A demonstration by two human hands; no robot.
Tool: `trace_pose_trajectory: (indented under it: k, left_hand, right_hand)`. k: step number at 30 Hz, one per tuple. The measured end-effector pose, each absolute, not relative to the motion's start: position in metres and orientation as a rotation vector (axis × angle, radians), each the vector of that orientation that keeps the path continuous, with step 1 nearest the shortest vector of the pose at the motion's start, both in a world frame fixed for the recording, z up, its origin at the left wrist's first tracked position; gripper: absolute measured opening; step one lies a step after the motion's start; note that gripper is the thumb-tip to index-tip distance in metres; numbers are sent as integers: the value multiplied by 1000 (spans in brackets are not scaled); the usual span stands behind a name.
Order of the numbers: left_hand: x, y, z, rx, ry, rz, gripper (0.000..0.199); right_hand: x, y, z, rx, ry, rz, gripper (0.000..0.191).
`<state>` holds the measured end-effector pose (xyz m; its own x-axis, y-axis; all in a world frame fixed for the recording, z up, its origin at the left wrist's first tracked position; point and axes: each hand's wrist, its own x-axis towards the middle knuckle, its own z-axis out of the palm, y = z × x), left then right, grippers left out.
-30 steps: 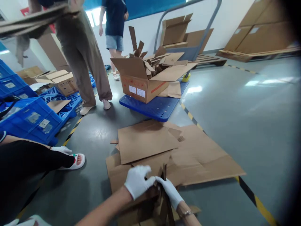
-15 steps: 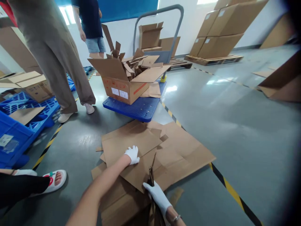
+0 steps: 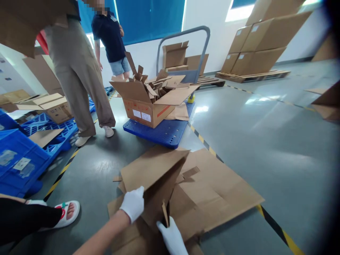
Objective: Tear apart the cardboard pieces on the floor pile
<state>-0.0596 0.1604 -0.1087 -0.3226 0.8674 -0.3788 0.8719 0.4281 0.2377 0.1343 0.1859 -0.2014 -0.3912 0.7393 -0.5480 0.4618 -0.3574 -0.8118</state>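
My left hand (image 3: 133, 204), in a white glove, is closed on the near edge of a brown cardboard sheet (image 3: 151, 166). That sheet is tilted up, its right corner raised above the pile. Lower down, my right hand (image 3: 172, 235), also gloved in white, grips narrow folded cardboard (image 3: 165, 214) that stands on edge between thumb and fingers. Its lower part is hidden by the hand and the frame's bottom. Under both hands lie flattened cardboard sheets (image 3: 215, 187) on the grey floor, with a small cardboard strip (image 3: 191, 172) on top.
Just ahead, a blue platform trolley (image 3: 159, 132) carries an open box (image 3: 140, 109) full of cardboard scraps. A person in tan trousers (image 3: 77, 71) stands at left, another person (image 3: 111, 46) behind. Blue crates (image 3: 23, 159) and a sandalled foot (image 3: 69, 212) are at left; stacked cartons (image 3: 260, 60) stand back right.
My left hand has gone from resting on the sheet to gripping its near edge, and the sheet has tilted up. The right hand still holds the folded cardboard, now lower in view.
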Motion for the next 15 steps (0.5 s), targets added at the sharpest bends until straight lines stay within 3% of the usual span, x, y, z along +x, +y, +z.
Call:
trace_pose_trajectory:
  k: [2,5,9,12,15]
  left_hand:
    - [-38,173,-94,1439,2234,33,43]
    - [-22,192,-81,1330,2188,-118,52]
    - [-32,201,-66,1293,2094,-330,45]
    - [-47,190,-42,1351,2047,-303,43]
    - [-58,183,-18,1348,2096,-205,51]
  right_hand:
    - [109,167,-195,-1505,-1680,1829,45]
    - [85,142,-182,-1483,-1775,1881,41]
    - [104,157,-146,-1409,-2281,1839,38]
    - [132,209,-95,-1092,-2854,1601,29]
    - [135,262,-42,-744,-3321,1051,29]
